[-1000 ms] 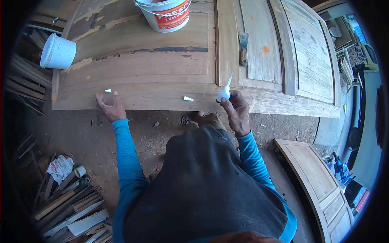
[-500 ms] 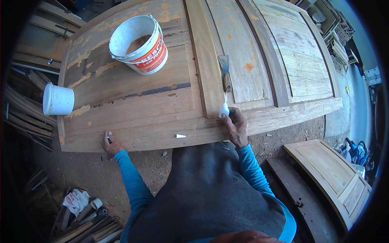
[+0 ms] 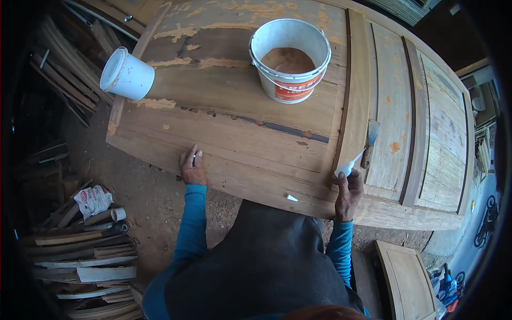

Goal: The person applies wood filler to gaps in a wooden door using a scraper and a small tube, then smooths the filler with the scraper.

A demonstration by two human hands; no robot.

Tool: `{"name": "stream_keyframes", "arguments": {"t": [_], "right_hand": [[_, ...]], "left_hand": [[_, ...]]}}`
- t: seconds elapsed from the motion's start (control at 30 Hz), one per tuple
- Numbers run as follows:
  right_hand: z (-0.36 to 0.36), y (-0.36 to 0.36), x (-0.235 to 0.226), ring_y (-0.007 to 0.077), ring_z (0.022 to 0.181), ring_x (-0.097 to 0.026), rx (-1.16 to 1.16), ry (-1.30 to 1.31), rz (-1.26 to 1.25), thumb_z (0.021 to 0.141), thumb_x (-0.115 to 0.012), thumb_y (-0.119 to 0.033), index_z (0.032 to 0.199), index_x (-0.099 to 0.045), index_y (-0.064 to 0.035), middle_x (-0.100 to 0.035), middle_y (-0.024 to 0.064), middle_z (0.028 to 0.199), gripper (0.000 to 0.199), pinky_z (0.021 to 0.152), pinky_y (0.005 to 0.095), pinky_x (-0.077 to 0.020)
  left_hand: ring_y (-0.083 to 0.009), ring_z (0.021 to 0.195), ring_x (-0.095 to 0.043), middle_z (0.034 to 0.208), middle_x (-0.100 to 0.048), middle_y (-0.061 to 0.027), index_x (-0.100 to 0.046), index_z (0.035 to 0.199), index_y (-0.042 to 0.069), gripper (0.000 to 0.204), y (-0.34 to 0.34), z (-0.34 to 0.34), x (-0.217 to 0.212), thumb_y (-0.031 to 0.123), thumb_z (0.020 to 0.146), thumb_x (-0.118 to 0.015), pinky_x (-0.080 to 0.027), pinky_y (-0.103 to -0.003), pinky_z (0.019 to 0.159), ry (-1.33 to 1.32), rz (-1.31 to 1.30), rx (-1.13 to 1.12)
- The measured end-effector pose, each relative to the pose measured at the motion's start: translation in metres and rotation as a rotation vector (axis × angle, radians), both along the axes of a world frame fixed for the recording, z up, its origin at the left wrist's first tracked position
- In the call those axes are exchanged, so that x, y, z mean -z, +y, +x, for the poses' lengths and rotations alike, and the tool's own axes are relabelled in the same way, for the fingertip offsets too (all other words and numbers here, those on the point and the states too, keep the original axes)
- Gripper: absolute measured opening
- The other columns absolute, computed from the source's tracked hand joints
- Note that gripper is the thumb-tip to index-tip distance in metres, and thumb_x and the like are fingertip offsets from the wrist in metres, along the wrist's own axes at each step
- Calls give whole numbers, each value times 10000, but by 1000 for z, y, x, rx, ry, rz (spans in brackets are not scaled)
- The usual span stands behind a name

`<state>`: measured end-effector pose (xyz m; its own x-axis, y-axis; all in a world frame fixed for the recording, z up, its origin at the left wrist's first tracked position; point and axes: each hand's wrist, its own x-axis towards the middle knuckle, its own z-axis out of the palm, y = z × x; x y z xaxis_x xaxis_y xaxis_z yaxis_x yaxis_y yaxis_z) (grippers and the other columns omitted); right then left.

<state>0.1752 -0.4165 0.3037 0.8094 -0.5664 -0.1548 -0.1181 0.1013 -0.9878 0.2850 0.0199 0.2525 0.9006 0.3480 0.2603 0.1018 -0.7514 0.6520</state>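
A large old wooden door (image 3: 240,133) lies flat in front of me, its surface patched with tan filler. My left hand (image 3: 191,168) rests flat on the door's near edge, over a small white piece. My right hand (image 3: 349,191) grips a small white tube (image 3: 345,167), its tip touching the door's upright rail. A putty knife (image 3: 369,141) lies on the door just beyond that hand. A white bucket (image 3: 289,58) of brown filler stands on the door farther back. A small white scrap (image 3: 292,198) lies near the edge between my hands.
A white plastic tub (image 3: 126,74) lies on its side at the door's left corner. Stacked wood offcuts (image 3: 80,256) and a crumpled bag (image 3: 93,200) sit on the dirt floor to the left. Another panelled door piece (image 3: 408,277) lies at lower right.
The view has shifted closer over the door. My right hand with the tube has moved along the upright rail toward the putty knife. My left hand stays on the near edge.
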Motion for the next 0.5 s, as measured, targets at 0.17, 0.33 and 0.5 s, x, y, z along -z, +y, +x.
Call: {"name": "stream_keyframes", "arguments": {"t": [0.17, 0.33, 0.5], "right_hand": [[26, 50, -9, 169, 871, -685, -60, 25, 6, 977, -722, -177, 1182, -593, 16, -683, 90, 980, 310, 797, 300, -561], [31, 88, -10, 179, 866, -700, -57, -16, 81, 980, -714, -142, 1177, -577, -6, -684, 96, 996, 276, 809, 311, -573], [7, 92, -11, 140, 920, -667, -1, 104, 87, 975, -716, -153, 1137, -602, -6, -702, 78, 1001, 247, 822, 292, -535]], "left_hand": [[-307, 1030, -625, 1044, -683, -137, -742, 1196, 82, 288, -17, 31, -22, 117, 911, -726, -505, -430, 938, -49, 36, 244], [-319, 1010, -637, 1056, -681, -144, -744, 1165, 62, 262, -27, 69, -31, 118, 910, -723, -517, -430, 908, -16, -10, 444], [-308, 1005, -659, 1057, -684, -144, -735, 1159, 45, 251, -47, 78, -19, 77, 912, -707, -548, -417, 850, 55, -53, 506]]}}
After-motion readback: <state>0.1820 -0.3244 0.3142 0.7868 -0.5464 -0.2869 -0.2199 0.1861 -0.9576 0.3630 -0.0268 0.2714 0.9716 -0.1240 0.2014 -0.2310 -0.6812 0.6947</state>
